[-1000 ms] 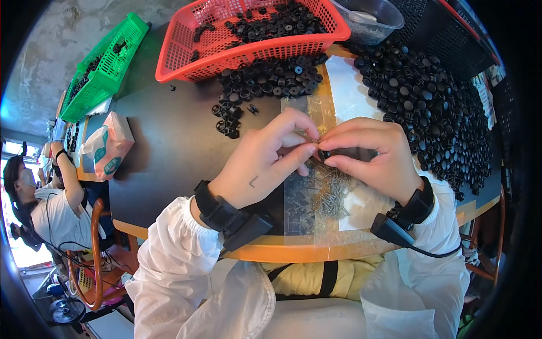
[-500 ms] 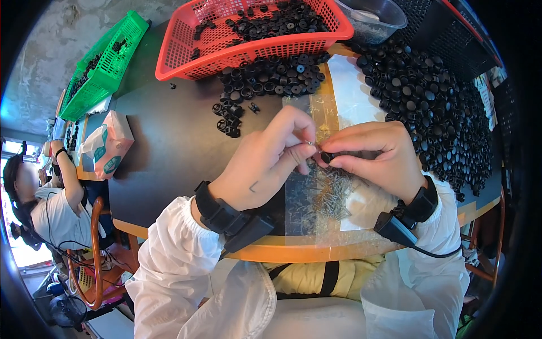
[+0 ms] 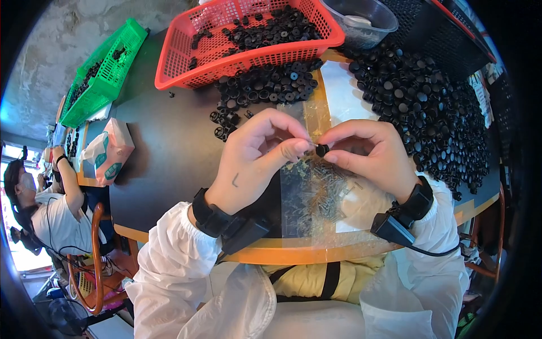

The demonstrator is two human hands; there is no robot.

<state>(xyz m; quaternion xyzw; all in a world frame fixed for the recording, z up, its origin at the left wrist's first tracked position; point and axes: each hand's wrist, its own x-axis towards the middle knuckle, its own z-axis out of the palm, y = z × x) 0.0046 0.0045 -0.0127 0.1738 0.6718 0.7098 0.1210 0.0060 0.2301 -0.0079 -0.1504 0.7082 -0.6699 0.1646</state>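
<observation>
My right hand (image 3: 372, 155) pinches a small black round cap (image 3: 322, 150) between thumb and forefinger. My left hand (image 3: 254, 155) is closed at the fingertips on a thin metal pin, which meets the cap's left side; how deep it sits I cannot tell. Beneath both hands lies a scatter of small metal pins (image 3: 324, 198) on a clear plastic sheet taped to the table. To the right spreads a large heap of black caps (image 3: 432, 113). Beyond my left hand are other black round parts (image 3: 265, 85), some of them ring-shaped.
A red basket (image 3: 248, 57) of black parts stands at the back, with a clear plastic tub (image 3: 384, 22) beside it. A black crate (image 3: 446, 42) is at the far right. Leftward are a tissue pack (image 3: 116, 150), a green basket (image 3: 107, 79) and a seated person (image 3: 62, 212).
The pin and the cap have come together, with the left fingertips slightly lower. The view has shifted a little, so the baskets appear lower and further left.
</observation>
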